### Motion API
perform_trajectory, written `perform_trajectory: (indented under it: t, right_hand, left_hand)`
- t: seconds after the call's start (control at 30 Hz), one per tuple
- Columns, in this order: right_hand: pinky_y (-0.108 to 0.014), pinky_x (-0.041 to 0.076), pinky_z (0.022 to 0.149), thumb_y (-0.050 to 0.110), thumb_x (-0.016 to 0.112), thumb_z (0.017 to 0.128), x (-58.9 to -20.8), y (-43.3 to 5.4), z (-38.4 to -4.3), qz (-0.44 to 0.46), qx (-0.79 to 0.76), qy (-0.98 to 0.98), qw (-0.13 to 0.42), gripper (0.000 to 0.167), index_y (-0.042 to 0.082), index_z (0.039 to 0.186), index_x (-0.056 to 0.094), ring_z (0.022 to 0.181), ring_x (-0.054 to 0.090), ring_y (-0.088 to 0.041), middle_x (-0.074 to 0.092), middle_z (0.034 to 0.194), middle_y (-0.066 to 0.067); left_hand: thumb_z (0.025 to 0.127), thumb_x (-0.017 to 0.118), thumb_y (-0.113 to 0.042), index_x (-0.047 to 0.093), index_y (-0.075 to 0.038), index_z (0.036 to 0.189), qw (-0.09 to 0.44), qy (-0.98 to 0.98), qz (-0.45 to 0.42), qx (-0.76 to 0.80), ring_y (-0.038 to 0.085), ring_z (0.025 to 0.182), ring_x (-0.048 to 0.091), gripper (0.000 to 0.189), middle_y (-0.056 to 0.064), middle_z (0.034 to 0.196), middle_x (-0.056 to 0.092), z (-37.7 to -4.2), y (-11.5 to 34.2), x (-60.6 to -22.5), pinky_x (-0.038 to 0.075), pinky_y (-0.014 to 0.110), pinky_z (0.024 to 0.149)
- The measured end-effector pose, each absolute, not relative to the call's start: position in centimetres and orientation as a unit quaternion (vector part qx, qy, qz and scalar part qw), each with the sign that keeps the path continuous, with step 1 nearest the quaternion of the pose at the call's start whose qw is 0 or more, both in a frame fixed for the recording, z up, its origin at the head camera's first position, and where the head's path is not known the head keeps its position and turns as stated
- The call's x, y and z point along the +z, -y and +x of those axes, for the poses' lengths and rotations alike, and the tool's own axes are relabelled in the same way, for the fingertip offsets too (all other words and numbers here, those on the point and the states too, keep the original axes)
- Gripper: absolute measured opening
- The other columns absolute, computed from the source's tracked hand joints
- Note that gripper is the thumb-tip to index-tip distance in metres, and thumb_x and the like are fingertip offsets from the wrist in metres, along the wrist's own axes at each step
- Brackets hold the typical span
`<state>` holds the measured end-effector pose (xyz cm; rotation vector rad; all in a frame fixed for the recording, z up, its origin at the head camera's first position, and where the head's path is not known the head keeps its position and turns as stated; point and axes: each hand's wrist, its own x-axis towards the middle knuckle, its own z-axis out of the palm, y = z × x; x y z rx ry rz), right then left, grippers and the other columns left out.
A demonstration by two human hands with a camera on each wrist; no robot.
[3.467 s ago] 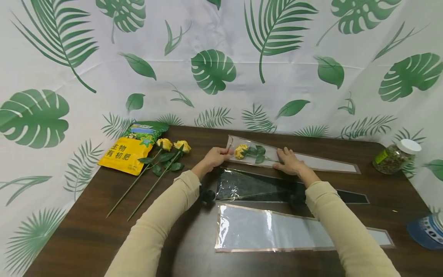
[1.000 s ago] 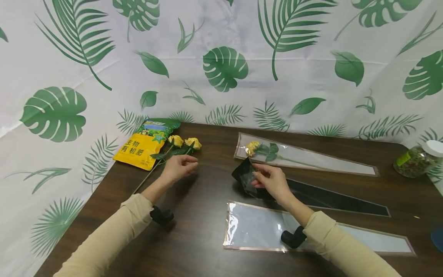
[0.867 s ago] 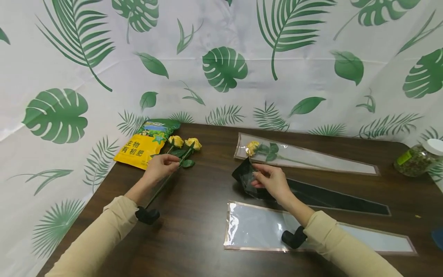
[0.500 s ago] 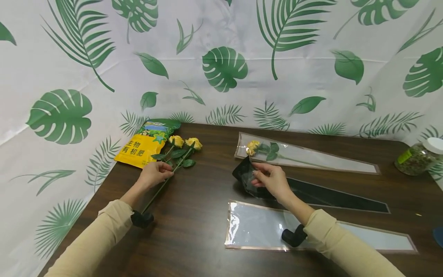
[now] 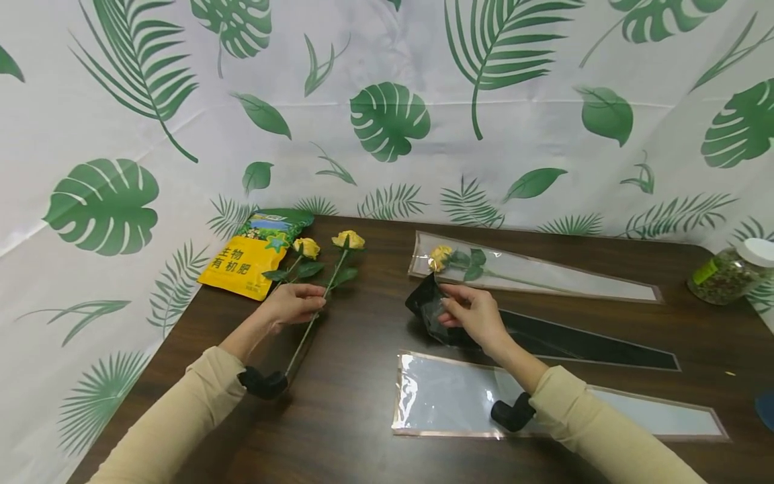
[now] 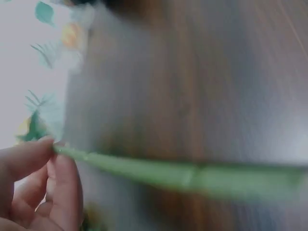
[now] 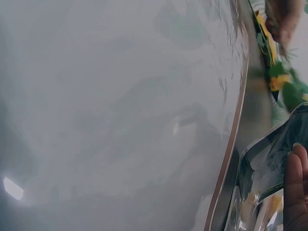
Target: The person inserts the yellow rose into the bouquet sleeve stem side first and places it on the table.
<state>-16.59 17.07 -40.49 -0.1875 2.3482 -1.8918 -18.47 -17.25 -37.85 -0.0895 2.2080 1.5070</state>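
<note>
My left hand (image 5: 292, 304) pinches the green stem of a yellow rose (image 5: 348, 240) between thumb and fingertips. In the left wrist view the stem (image 6: 144, 169) runs from those fingertips toward the camera. A second yellow rose (image 5: 306, 248) lies just left of it, its lower stem hidden by the hand. My right hand (image 5: 474, 314) pinches the wide end of a black flower sleeve (image 5: 580, 339), lifting that end off the table. A clear-fronted white sleeve (image 5: 544, 270) behind it holds another yellow rose (image 5: 440, 258) with leaves.
An unfilled white sleeve (image 5: 447, 393) lies in front, under the right wrist's camera. A yellow and green fertilizer bag (image 5: 236, 263) lies at the left back. On the right stands a white-lidded jar (image 5: 728, 274), with part of a blue object (image 5: 766, 409) at the edge.
The right hand has gone from the rear sleeve to the black sleeve and raised its wide end. The left hand has taken one rose by its stem and shifted it right, away from the other.
</note>
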Motion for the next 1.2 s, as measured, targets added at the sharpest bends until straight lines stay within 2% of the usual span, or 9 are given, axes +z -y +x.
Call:
perform_trajectory:
  t: [0.1,0.23,0.37,0.5,0.63,0.83,1.03,1.2]
  right_hand:
    - [-0.026,0.057,0.061,-0.004,0.055,0.091,-40.5,-17.1,-16.6,-0.062,-0.627,-0.774,0.06,0.034,-0.011,0.125,0.053,0.062,0.067,-0.01,0.064,0.094,-0.027]
    - [-0.027,0.057,0.061,-0.003,0.055,0.091,-40.5,-17.1,-16.7,-0.062,-0.623,-0.778,0.058,0.034,-0.011,0.125,0.053,0.062,0.067,-0.01,0.064,0.092,-0.025]
    - [-0.025,0.056,0.06,-0.003,0.055,0.091,-40.4,-16.8,-16.6,-0.064,-0.617,-0.783,0.055,0.034,-0.011,0.125,0.053,0.062,0.066,-0.007,0.063,0.091,-0.025]
    - [-0.023,0.056,0.06,-0.003,0.056,0.091,-40.4,-16.5,-16.5,-0.07,-0.609,-0.789,0.048,0.034,-0.01,0.124,0.054,0.061,0.065,-0.005,0.062,0.091,-0.026]
    - [-0.023,0.056,0.06,-0.003,0.056,0.091,-40.5,-16.3,-16.5,-0.073,-0.602,-0.794,0.041,0.033,-0.01,0.123,0.056,0.062,0.066,-0.007,0.063,0.09,-0.024]
    - [-0.023,0.056,0.059,-0.002,0.056,0.092,-40.4,-16.1,-16.5,-0.076,-0.599,-0.797,0.027,0.031,-0.011,0.122,0.056,0.061,0.066,-0.008,0.067,0.086,-0.026]
    - [-0.025,0.056,0.061,-0.003,0.055,0.092,-40.2,-15.7,-16.3,-0.071,-0.604,-0.793,0.027,0.03,-0.012,0.121,0.056,0.061,0.065,-0.004,0.065,0.094,-0.029]
    - [-0.022,0.055,0.059,-0.004,0.054,0.092,-40.0,-15.6,-16.4,-0.07,-0.607,-0.791,0.016,0.029,-0.013,0.12,0.057,0.059,0.063,-0.002,0.065,0.09,-0.029]
  left_hand:
    - [0.096,0.053,-0.01,0.043,0.005,0.135,0.224,-0.728,-0.037,0.647,0.007,0.092,0.062,0.043,0.009,0.111,0.063,-18.7,15.2,-37.1,0.053,0.021,0.078]
    - [0.096,0.049,-0.003,0.039,0.002,0.139,0.168,-0.614,-0.054,0.769,0.005,0.082,0.064,0.045,-0.006,0.09,0.062,-19.2,11.5,-35.0,0.054,0.018,0.072]
    - [0.094,0.051,0.002,0.045,-0.003,0.136,0.07,-0.539,-0.08,0.835,0.005,0.079,0.065,0.043,-0.004,0.086,0.056,-20.0,7.9,-33.3,0.055,0.019,0.069]
    - [0.09,0.057,0.005,0.056,-0.006,0.115,-0.053,-0.505,-0.086,0.857,0.006,0.076,0.065,0.027,-0.004,0.086,0.056,-20.6,5.4,-32.7,0.055,0.02,0.066]
    - [0.087,0.06,0.007,0.055,-0.006,0.106,-0.131,-0.499,-0.074,0.853,0.006,0.073,0.064,0.023,-0.001,0.085,0.061,-20.7,4.1,-33.0,0.053,0.018,0.06]
    - [0.086,0.061,0.007,0.052,-0.006,0.106,-0.141,-0.523,-0.047,0.839,0.007,0.072,0.061,0.025,0.001,0.086,0.058,-19.7,2.7,-34.6,0.053,0.019,0.061]
    - [0.085,0.064,0.005,0.049,-0.004,0.107,-0.148,-0.543,-0.03,0.826,0.009,0.072,0.06,0.028,0.006,0.089,0.059,-18.8,1.7,-36.3,0.053,0.021,0.065]
    - [0.084,0.066,0.005,0.048,-0.001,0.106,-0.166,-0.56,-0.025,0.811,0.009,0.072,0.059,0.029,0.01,0.09,0.059,-18.7,1.5,-37.1,0.053,0.022,0.066]
